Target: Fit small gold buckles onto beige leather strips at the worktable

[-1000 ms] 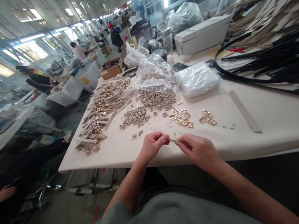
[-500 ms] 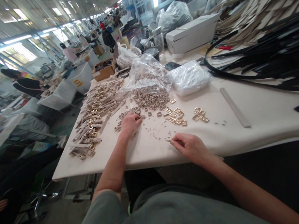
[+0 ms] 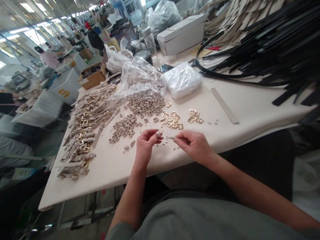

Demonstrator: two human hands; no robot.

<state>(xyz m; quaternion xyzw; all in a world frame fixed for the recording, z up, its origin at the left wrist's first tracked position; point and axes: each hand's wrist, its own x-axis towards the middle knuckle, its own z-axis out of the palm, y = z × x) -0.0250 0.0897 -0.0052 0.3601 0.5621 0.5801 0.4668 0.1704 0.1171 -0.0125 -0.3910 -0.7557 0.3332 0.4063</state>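
Observation:
Above the near edge of the table, my left hand (image 3: 146, 144) pinches a small beige belt loop (image 3: 158, 134) between thumb and fingertips. Just to its right, my right hand (image 3: 194, 144) is closed on a thin pale strip (image 3: 172, 137), whose tip points at the loop; the rest is hidden in the hand. A small gap separates tip and loop. Beyond my left hand lies a spread of similar loops (image 3: 124, 128), with a bigger heap of loops (image 3: 145, 104) behind it. Gold buckles (image 3: 171, 120) lie beyond my right hand, near a smaller buckle group (image 3: 194, 116).
Beige straps with buckles (image 3: 81, 129) are piled along the left side of the table (image 3: 119, 170). A clear bag (image 3: 140, 77), a white plastic packet (image 3: 181, 80) and a white box (image 3: 181, 36) stand behind. Black straps (image 3: 254, 58) and a flat strip (image 3: 225, 106) are at right.
My left hand has come back from the loops toward my right hand, now with a loop in its fingers. The view has swung right, shifting the table leftward. My right hand still holds the pale strip.

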